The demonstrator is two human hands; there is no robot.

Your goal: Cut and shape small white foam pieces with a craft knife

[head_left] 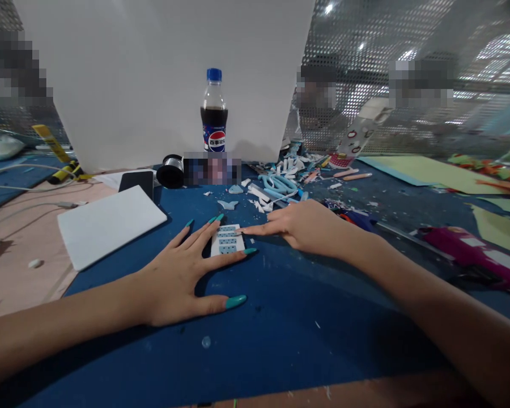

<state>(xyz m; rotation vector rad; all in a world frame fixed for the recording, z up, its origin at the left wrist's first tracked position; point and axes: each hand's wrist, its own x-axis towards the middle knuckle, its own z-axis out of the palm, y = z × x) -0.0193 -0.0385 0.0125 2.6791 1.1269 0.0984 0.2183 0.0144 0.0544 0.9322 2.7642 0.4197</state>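
My left hand lies flat on the blue mat, fingers spread, with long teal nails. Between its index and middle fingers sits a small white piece with light blue dotted strips on it. My right hand rests on the mat just right of that piece. Its index finger is stretched out and the tip touches the piece's right edge, while the other fingers are curled under. Neither hand holds anything.
A white sheet and a dark phone lie to the left. A cola bottle stands before a white board. Light blue scissors, foam scraps, a tape roll and a magenta glue gun surround the work spot.
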